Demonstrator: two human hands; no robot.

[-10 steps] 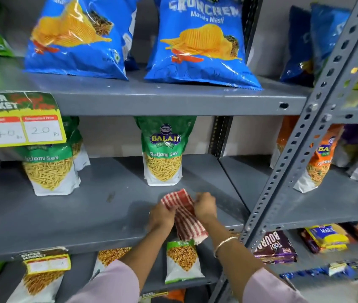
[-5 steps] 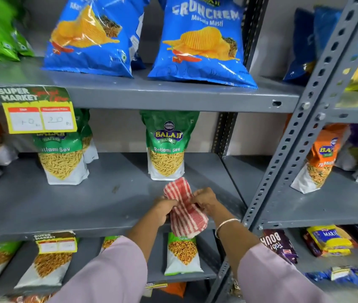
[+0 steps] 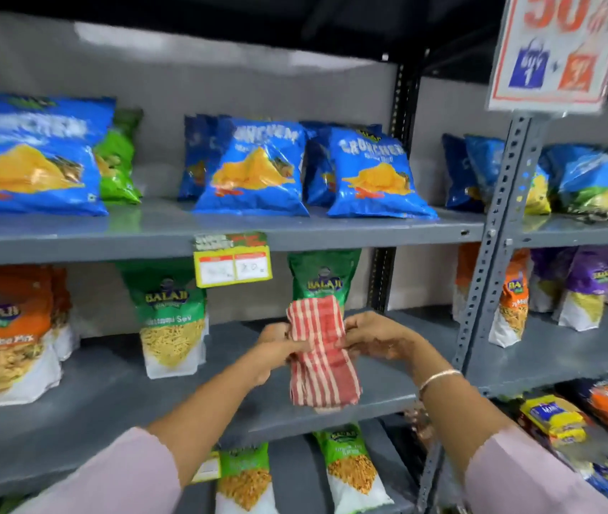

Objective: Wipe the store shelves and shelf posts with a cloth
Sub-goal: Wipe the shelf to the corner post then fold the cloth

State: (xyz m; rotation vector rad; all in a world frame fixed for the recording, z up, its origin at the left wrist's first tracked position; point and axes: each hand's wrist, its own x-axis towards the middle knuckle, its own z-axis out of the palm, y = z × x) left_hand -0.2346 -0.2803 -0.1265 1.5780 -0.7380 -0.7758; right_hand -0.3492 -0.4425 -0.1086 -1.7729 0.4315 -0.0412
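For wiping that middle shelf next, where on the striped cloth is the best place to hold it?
Hold the striped cloth at its bunched middle, from above. Both the left hand and right hand pinch it there, and the lower end hangs loose, free to press flat on the middle shelf.

Woven cloth (image 3: 320,350); matt metal shelf (image 3: 109,395)

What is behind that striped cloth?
Behind the striped cloth, a green Balaji packet shows its top only; its lower half is covered. Both hands hold the cloth.
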